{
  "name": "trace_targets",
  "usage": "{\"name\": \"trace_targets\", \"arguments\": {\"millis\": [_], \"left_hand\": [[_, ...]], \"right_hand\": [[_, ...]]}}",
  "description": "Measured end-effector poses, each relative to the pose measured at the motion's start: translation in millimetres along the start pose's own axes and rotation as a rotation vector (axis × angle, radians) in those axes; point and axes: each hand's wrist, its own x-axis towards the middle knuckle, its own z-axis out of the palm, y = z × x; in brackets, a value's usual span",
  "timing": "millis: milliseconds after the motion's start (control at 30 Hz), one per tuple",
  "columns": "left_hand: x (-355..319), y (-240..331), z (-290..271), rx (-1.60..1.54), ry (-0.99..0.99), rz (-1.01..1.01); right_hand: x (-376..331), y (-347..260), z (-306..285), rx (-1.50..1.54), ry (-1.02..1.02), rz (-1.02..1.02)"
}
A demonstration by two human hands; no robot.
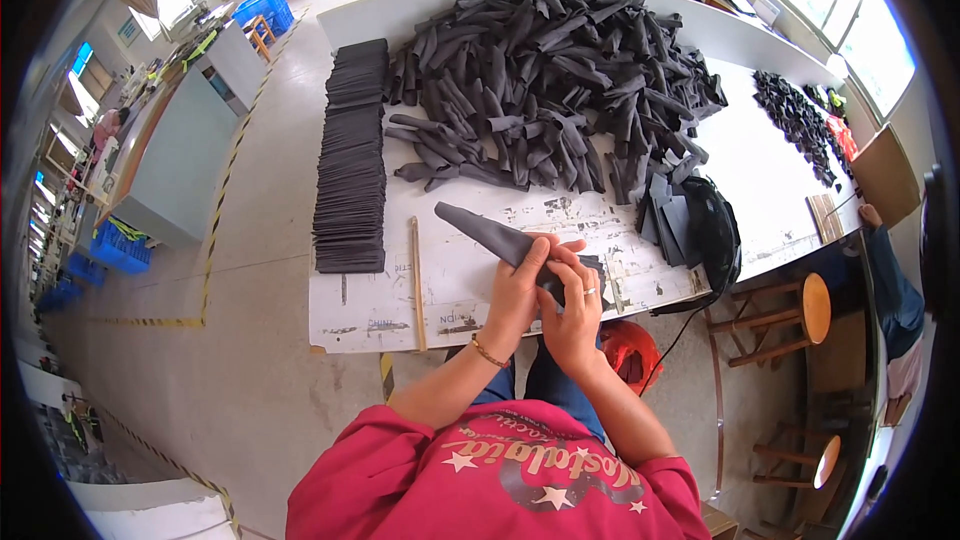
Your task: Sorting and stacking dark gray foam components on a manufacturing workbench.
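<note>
Both your hands pinch one dark fabric piece (500,237), frame centre.
Left hand (517,292) and right hand (572,302) fingers pressed on it; a loose grip could let it slip onto the table (460,280).

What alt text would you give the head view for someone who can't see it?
Both hands, left hand and right hand, grip one dark grey fabric piece above a white table. Behind lies a large heap of rolled dark pieces, a neat flat stack to the left, and a wooden stick beside the hands.
</note>
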Motion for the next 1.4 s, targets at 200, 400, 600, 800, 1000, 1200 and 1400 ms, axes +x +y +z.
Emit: {"name": "trace_targets", "arguments": {"millis": [200, 400, 600, 800, 1000, 1200, 1400], "left_hand": [[3, 9, -11, 0.094, 0.065, 0.067], [-2, 4, -8, 0.103, 0.061, 0.060], [-1, 4, -15, 0.051, 0.084, 0.031], [2, 19, -10, 0.011, 0.162, 0.055], [0, 9, -10, -0.016, 0.155, 0.067], [-3, 7, -11, -0.066, 0.143, 0.035], [-8, 3, -10, -0.057, 0.113, 0.020]], "right_hand": [[8, -8, -14, -0.080, -0.129, 0.067], [7, 7, -12, 0.024, -0.181, -0.039], [20, -3, -11, 0.000, -0.201, -0.075], [8, 4, -36, -0.025, -0.284, 0.011], [11, 3, -32, -0.035, -0.228, -0.046], [17, 1, -21, 0.006, -0.173, -0.073], [20, 1, -12, 0.058, -0.209, -0.084]]}}
